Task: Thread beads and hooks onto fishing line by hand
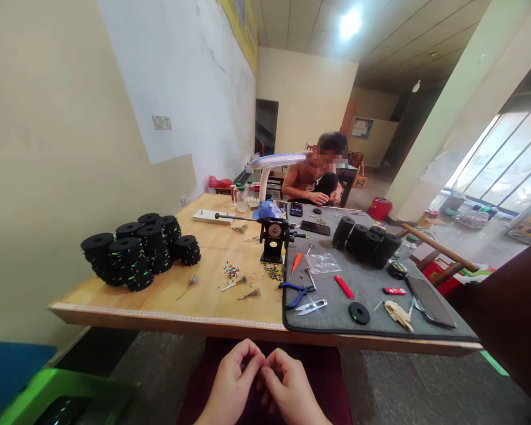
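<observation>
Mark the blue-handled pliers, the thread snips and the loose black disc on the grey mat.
blue-handled pliers (297, 291): head view, middle of handles.
thread snips (312, 306): head view, middle of body.
loose black disc (355, 309): head view, flat rim.

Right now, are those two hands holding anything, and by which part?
It cannot be told. The left hand and right hand meet fingertip to fingertip in front of the table; anything pinched between them is hidden.

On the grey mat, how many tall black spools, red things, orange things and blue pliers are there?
Tall black spools: 4
Red things: 2
Orange things: 1
Blue pliers: 1
Total: 8
</observation>
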`<state>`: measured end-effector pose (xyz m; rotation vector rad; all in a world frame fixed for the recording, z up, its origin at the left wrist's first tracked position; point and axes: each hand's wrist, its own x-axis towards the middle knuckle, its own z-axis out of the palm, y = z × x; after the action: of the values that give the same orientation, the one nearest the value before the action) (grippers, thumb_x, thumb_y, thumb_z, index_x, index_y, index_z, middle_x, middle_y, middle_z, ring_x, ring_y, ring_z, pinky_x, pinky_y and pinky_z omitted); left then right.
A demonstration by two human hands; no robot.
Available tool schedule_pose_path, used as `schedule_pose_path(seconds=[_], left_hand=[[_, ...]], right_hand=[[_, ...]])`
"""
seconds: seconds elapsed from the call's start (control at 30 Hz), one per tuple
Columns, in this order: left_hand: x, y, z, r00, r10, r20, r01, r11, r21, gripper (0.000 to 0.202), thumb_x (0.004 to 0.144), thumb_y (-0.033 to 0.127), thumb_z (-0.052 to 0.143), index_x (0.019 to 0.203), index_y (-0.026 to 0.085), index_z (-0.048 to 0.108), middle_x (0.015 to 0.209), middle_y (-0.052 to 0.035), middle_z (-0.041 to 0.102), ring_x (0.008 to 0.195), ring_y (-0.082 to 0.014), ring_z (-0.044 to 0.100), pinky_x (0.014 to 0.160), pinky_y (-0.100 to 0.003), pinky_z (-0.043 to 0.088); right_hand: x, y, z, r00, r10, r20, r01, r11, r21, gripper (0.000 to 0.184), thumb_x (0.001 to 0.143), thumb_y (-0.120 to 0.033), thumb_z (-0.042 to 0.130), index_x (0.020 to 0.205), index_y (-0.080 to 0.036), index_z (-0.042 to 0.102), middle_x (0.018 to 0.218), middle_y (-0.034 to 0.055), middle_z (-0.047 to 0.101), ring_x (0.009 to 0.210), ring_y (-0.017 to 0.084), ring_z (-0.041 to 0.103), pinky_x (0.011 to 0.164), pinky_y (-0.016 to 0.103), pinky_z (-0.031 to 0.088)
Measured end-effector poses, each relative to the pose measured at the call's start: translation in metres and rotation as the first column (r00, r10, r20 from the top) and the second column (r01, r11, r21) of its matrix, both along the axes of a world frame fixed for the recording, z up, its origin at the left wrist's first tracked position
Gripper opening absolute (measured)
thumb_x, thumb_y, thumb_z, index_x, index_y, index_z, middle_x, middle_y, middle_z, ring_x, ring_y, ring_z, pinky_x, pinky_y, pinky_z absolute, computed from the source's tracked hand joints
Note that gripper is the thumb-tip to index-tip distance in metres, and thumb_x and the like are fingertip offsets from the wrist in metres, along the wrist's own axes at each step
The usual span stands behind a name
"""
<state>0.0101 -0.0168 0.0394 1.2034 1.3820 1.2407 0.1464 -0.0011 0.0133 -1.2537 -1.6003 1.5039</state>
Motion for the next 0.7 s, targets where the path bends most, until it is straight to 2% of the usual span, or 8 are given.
schedule_pose_path(seconds=[0.07,0.17,0.27,0.4,0.5,0.6,0.7], left_hand=[[-0.001,0.001,-0.001,1.000,0.006,-0.007,-0.006,1.000,0.008,0.028,0.076,0.041,0.061,0.062,0.019,0.053,0.060,0.0022,0.053,0.059,-0.0153,0.048,0.057,-0.024,0.041],[-0.001,0.004,-0.003,1.000,0.000,-0.029,0.000,1.000,0.015,0.029,0.076,0.042,0.061,0.062,0.019,0.053,0.061,0.0020,0.052,0.061,-0.0156,0.048,0.058,-0.024,0.042],[-0.003,0.009,-0.004,0.996,-0.015,-0.083,0.017,0.999,0.027,0.028,0.077,0.042,0.060,0.063,0.018,0.055,0.061,0.0011,0.055,0.061,-0.0161,0.050,0.059,-0.024,0.042],[-0.022,0.030,0.004,0.963,0.034,-0.266,0.000,0.992,0.127,0.026,0.081,0.041,0.056,0.068,0.018,0.059,0.065,-0.0005,0.060,0.065,-0.0175,0.055,0.062,-0.026,0.044],[-0.043,0.054,0.013,0.880,0.128,-0.458,-0.038,0.979,0.200,0.022,0.083,0.037,0.053,0.073,0.019,0.061,0.070,-0.0016,0.064,0.067,-0.0189,0.059,0.063,-0.027,0.045],[-0.054,0.080,0.015,0.769,0.165,-0.617,-0.023,0.973,0.232,0.012,0.081,0.027,0.053,0.085,0.020,0.061,0.083,-0.0043,0.067,0.080,-0.0211,0.061,0.075,-0.031,0.047],[-0.050,0.101,0.010,0.729,0.163,-0.665,-0.015,0.975,0.222,0.021,0.075,0.015,0.056,0.095,0.019,0.061,0.095,-0.0082,0.067,0.094,-0.0246,0.059,0.087,-0.037,0.043]], right_hand=[[0.000,0.000,0.002,1.000,0.009,0.014,-0.010,0.999,0.044,0.014,0.081,-0.026,0.051,0.069,-0.020,0.047,0.050,-0.0047,0.052,0.040,0.009,0.043,0.040,0.019,0.031],[0.002,0.001,0.003,0.997,-0.012,0.076,-0.004,0.979,0.202,0.015,0.078,-0.018,0.052,0.064,-0.019,0.048,0.048,-0.0058,0.048,0.045,0.009,0.042,0.047,0.019,0.031],[0.005,0.005,-0.002,0.995,-0.034,0.090,0.012,0.970,0.241,0.013,0.078,-0.018,0.052,0.065,-0.019,0.049,0.051,-0.0055,0.048,0.048,0.009,0.041,0.048,0.020,0.031],[0.009,0.010,-0.015,0.996,-0.089,-0.008,0.090,0.985,0.147,0.017,0.079,-0.028,0.055,0.066,-0.019,0.047,0.048,-0.0068,0.044,0.044,0.008,0.039,0.045,0.020,0.028],[0.010,0.012,-0.021,0.982,-0.147,-0.117,0.151,0.988,0.025,0.026,0.078,-0.041,0.056,0.067,-0.020,0.044,0.043,-0.0083,0.042,0.039,0.007,0.033,0.042,0.019,0.024],[0.009,0.012,-0.021,0.967,-0.176,-0.184,0.168,0.984,-0.054,0.035,0.074,-0.051,0.059,0.066,-0.020,0.043,0.040,-0.0091,0.042,0.037,0.006,0.029,0.041,0.018,0.020],[0.007,0.012,-0.017,0.959,-0.186,-0.213,0.171,0.982,-0.084,0.041,0.071,-0.056,0.062,0.065,-0.020,0.043,0.039,-0.0090,0.043,0.036,0.005,0.027,0.040,0.019,0.018]])
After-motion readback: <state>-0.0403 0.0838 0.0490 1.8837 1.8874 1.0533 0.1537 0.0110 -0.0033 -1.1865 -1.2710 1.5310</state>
